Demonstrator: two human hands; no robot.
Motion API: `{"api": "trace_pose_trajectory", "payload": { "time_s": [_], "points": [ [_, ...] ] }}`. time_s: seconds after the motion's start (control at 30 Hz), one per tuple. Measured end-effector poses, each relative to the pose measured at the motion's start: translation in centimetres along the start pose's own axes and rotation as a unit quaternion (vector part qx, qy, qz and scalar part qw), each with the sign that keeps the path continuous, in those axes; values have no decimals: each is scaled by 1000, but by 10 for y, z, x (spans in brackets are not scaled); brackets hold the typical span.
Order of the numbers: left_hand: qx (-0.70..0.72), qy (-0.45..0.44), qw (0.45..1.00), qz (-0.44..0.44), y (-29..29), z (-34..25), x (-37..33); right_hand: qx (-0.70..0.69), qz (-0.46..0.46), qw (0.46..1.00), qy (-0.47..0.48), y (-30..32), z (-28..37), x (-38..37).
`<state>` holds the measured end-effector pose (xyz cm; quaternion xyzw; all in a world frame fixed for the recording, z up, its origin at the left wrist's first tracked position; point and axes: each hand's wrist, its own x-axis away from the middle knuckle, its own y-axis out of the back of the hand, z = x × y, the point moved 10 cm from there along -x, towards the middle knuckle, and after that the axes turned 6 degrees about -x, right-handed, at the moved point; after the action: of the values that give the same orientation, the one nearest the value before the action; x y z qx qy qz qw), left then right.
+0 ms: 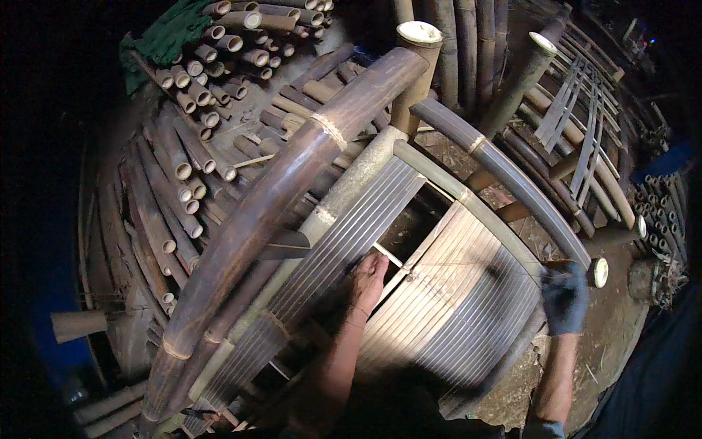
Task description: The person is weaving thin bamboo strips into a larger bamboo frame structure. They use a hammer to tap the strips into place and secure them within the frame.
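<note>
A bamboo bench frame [324, 208] stretches before me, its seat made of narrow dark slats [358, 212] and pale slats [446, 271]. My bare left hand [371, 275] is closed beside the gap in the seat, against the end of a pale crosspiece [387, 254]; what its fingers hold is hidden. My right hand [565, 298], in a dark glove, is closed at the frame's right rail. From it a thin cord [482, 262] runs leftward above the slats, toward the knot [409, 276] on the pale rod.
Thick bamboo armrests [292, 168] and a curved rail [497, 161] rise around the seat. Cut bamboo poles [212, 95] lie stacked at left. Slatted bamboo pieces [578, 110] lie at far right. More upright poles [468, 51] stand behind.
</note>
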<state>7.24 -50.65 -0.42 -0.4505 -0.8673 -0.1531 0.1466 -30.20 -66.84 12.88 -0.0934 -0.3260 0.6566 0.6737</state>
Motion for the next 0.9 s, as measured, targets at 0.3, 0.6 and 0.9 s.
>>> {"api": "trace_pose_trajectory", "payload": {
  "time_s": [0.3,0.6,0.9],
  "points": [
    [-399,61,915,-9,-40,62,18,821,-193,518,139,135,94,28],
    [-457,70,886,-21,-40,51,24,694,349,579,249,-160,-175,32],
    [-303,104,940,117,-55,75,9,765,324,549,-87,-110,-247,8]
  ]
}}
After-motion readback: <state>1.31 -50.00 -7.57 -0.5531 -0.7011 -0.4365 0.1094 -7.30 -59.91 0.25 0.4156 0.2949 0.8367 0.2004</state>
